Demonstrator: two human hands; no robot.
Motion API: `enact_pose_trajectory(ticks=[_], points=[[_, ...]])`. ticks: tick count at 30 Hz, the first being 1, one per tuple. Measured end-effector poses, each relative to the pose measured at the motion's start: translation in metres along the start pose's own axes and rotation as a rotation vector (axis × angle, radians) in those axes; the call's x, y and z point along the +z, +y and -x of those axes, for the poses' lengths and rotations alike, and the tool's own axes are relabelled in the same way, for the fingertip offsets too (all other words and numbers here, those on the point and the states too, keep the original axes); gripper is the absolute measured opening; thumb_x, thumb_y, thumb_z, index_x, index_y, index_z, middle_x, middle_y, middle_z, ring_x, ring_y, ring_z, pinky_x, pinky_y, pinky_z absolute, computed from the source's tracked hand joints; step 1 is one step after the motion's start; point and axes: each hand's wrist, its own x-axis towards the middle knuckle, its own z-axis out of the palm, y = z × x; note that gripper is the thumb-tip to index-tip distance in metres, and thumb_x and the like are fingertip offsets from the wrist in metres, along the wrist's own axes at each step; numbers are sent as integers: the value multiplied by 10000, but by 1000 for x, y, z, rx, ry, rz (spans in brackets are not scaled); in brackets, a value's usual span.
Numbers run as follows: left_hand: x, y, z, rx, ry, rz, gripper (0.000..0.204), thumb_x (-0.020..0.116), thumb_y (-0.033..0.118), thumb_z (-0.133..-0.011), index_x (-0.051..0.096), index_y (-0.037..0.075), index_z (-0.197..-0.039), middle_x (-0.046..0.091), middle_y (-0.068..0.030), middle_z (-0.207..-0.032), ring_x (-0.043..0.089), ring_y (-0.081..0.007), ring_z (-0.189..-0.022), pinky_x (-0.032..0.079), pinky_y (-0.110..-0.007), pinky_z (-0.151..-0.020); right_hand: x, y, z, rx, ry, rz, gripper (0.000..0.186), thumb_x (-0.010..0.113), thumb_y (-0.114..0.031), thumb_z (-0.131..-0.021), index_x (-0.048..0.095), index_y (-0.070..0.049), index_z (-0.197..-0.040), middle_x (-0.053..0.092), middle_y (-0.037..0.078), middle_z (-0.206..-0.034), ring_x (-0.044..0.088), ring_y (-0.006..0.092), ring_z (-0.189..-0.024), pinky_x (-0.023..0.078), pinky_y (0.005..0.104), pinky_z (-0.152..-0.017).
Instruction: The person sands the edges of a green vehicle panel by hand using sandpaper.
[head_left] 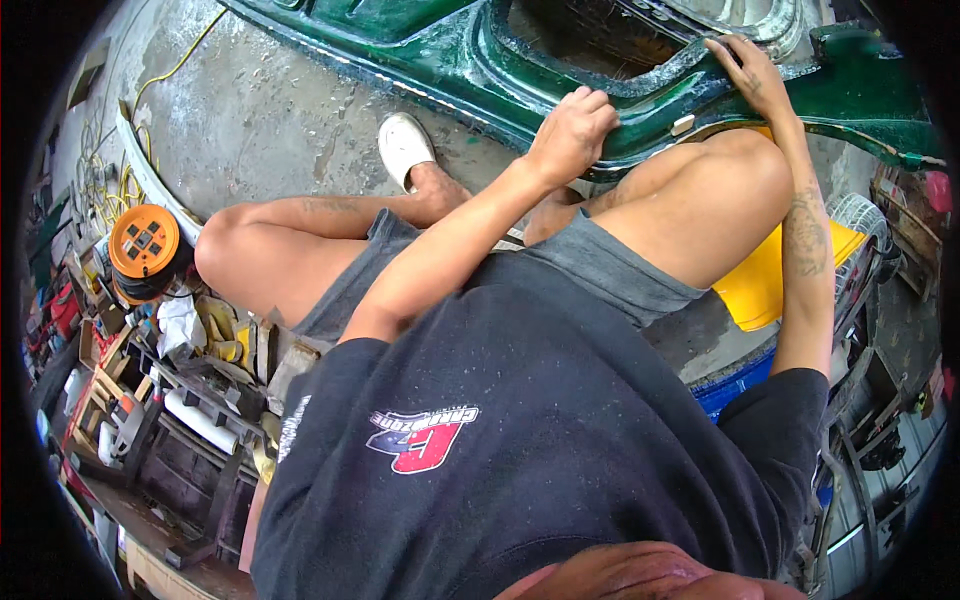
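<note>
A green car body panel point(430, 75), scuffed with whitish patches, stretches across the top of the view and has a large window-like opening. My left hand point(575, 128) is closed in a fist against its near part, below the opening. Whatever the fist may hold is hidden. Farther right, my right hand point(755, 82) lies on the panel beside the opening, its fingers stretched out and apart. Between my two hands a small pale block point(683, 124) sits on the green surface.
An orange cable reel point(145, 240) stands at the left, near my knee. Cluttered tools and scrap point(185, 400) fill the lower left. A yellow plastic piece point(752, 288) is by my right forearm. A yellow cord point(180, 65) runs over the concrete floor point(270, 110).
</note>
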Motion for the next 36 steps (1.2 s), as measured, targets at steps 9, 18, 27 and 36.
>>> enact_pose_trajectory(ticks=[9, 18, 27, 36], points=[[-7, -4, -2, 20, -24, -109, 94, 709, 18, -822, 675, 50, -904, 587, -128, -870, 600, -332, -864, 514, -432, -735, 38, -5, -13, 51, 299, 203, 345, 565, -448, -1029, 640, -156, -1196, 727, 132, -951, 701, 427, -833, 575, 522, -692], [-16, 1, -12, -19, -120, -148, 45, 680, 51, -819, 640, 47, -839, 580, -123, -878, 608, -334, -893, 522, -433, -752, 64, 14, -1, -3, 298, 373, 373, 519, -194, -1052, 557, -232, -1422, 562, 73, -1393, 648, 317, -1153, 593, 456, -828], [-21, -1, -12, 66, -181, -183, 72, 679, 24, -823, 659, 39, -891, 596, -111, -862, 620, -318, -850, 532, -427, -736, 49, -21, -7, -77, 461, 399, 281, 628, -177, -976, 675, -13, -1199, 626, 237, -1252, 682, 392, -1014, 602, 460, -767], [-5, 20, -25, -6, -176, -110, 131, 688, 71, -864, 696, 16, -982, 596, -148, -907, 603, -346, -896, 532, -425, -771, 42, -17, -7, -135, 482, 507, 277, 658, -164, -949, 666, -14, -1181, 646, 231, -1210, 687, 383, -996, 603, 428, -736]])
